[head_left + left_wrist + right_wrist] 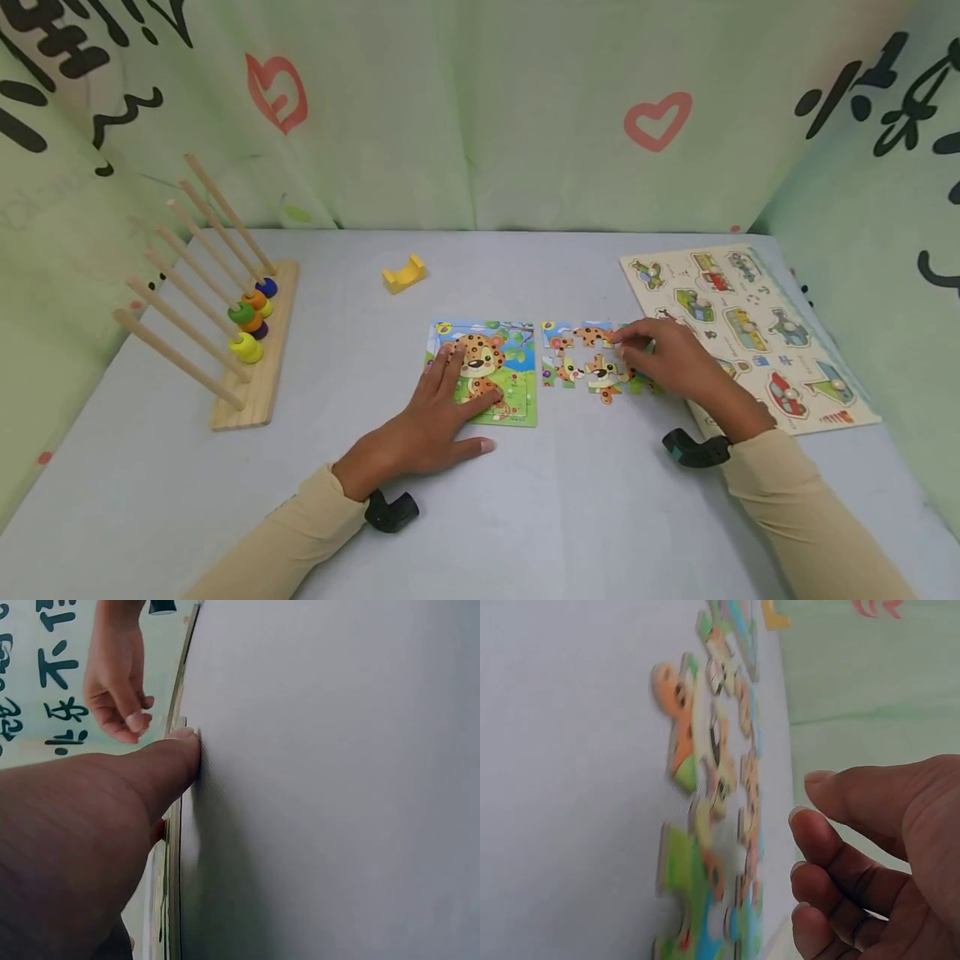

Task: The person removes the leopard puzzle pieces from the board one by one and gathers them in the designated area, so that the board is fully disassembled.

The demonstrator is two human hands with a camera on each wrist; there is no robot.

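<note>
A jigsaw board [517, 408] with a spotted leopard cub picture lies flat in the middle of the table. On it rests my left hand [427, 425], fingers spread and straight, thumb out on the cloth. Right of the board lie several loose jigsaw pieces [602, 371] showing parts of the same cub. Over their right end hovers my right hand [675, 360], partly covering some of them. The right wrist view shows the fingers of that hand [877, 855] loosely bent, thumb and fingertips apart, with nothing between them.
A wooden peg stand [258, 375] with several coloured beads is at the left. A yellow curved block [405, 273] lies behind the board. The large wooden picture board [750, 367] at the right extends beneath my right forearm. Printed curtains [480, 117] enclose the table.
</note>
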